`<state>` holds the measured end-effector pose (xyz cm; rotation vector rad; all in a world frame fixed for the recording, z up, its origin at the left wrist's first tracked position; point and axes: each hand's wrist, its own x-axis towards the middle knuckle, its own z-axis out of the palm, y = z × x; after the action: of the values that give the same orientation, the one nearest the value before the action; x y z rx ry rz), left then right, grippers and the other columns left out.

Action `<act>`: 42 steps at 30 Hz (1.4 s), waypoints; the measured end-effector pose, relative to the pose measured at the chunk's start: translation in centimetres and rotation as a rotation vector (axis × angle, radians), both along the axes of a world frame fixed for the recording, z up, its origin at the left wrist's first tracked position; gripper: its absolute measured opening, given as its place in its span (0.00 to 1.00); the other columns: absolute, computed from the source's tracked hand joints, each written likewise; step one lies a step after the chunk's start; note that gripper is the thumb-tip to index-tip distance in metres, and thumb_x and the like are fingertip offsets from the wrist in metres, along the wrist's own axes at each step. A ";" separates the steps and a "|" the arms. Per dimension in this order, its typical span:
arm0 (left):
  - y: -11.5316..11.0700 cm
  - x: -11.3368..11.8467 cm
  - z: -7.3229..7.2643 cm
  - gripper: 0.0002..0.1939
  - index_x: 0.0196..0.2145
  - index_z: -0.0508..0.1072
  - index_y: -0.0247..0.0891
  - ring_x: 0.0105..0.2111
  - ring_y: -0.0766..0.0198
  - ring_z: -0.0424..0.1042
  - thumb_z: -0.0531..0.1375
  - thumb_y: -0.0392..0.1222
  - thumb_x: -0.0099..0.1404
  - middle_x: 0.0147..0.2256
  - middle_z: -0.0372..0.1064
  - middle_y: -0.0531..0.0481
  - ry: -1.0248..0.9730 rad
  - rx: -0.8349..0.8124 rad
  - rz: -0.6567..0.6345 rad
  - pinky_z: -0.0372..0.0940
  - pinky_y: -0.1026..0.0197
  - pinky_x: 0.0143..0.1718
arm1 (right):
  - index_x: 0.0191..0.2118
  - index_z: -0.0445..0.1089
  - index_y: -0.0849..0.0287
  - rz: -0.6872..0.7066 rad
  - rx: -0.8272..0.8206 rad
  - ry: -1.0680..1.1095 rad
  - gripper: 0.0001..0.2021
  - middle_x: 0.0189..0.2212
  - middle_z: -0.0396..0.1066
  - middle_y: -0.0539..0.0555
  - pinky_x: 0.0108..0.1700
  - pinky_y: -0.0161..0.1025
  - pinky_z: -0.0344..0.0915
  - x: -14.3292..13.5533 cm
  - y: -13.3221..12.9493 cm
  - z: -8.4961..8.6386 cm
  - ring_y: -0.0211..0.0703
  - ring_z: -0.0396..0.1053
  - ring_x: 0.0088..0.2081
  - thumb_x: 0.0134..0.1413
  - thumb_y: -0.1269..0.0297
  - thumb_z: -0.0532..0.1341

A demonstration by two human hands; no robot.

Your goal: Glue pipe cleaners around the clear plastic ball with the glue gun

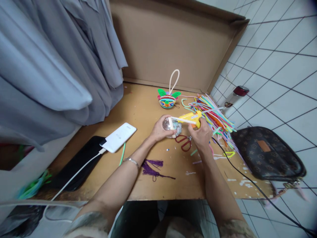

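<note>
My left hand (159,129) is wrapped round a clear round ball (167,123) with a white strip across it and something pale blue-grey at its lower right. In my right hand (201,132) is a yellow glue gun (189,117), its nozzle end close to the ball. A white strip (184,120) runs from the ball to my right fingers, just below the gun. Red-handled scissors (183,142) lie between my hands. Behind them stands a colourful ornament (167,100) with green ears and a white loop.
Colourful pipe cleaners (215,119) are heaped at right, near a brown bag (269,153) and a bottle (232,99). A black cord crosses the table's right side. Purple tassels (152,168) lie near the front edge. At left, a white power bank (119,137) overlaps a black object (76,165).
</note>
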<state>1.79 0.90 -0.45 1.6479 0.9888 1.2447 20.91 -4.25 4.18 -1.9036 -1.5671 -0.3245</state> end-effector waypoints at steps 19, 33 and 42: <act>0.0 0.0 0.1 0.37 0.52 0.68 0.38 0.49 0.51 0.73 0.73 0.45 0.43 0.48 0.73 0.45 -0.002 0.007 -0.015 0.66 0.52 0.54 | 0.45 0.67 0.60 -0.006 -0.005 0.043 0.17 0.37 0.74 0.59 0.44 0.42 0.64 0.1 0.0 0.4 0.52 0.71 0.41 0.51 0.57 0.56; 0.0 0.0 0.1 0.37 0.52 0.68 0.38 0.48 0.52 0.73 0.72 0.44 0.44 0.48 0.73 0.45 -0.002 0.002 -0.020 0.66 0.52 0.53 | 0.44 0.68 0.60 0.006 0.006 0.034 0.18 0.37 0.75 0.59 0.42 0.41 0.64 0.1 0.0 0.4 0.52 0.71 0.39 0.51 0.54 0.56; -0.1 0.0 0.3 0.38 0.52 0.68 0.35 0.49 0.51 0.72 0.72 0.46 0.43 0.49 0.72 0.43 0.009 0.000 -0.020 0.65 0.52 0.54 | 0.41 0.68 0.59 0.042 0.167 0.053 0.17 0.32 0.74 0.57 0.38 0.42 0.64 0.5 0.6 -0.8 0.50 0.70 0.35 0.49 0.54 0.57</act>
<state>1.74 0.80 -0.17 1.6611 0.9756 1.2247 21.43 -3.65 3.43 -1.7363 -1.4947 -0.3718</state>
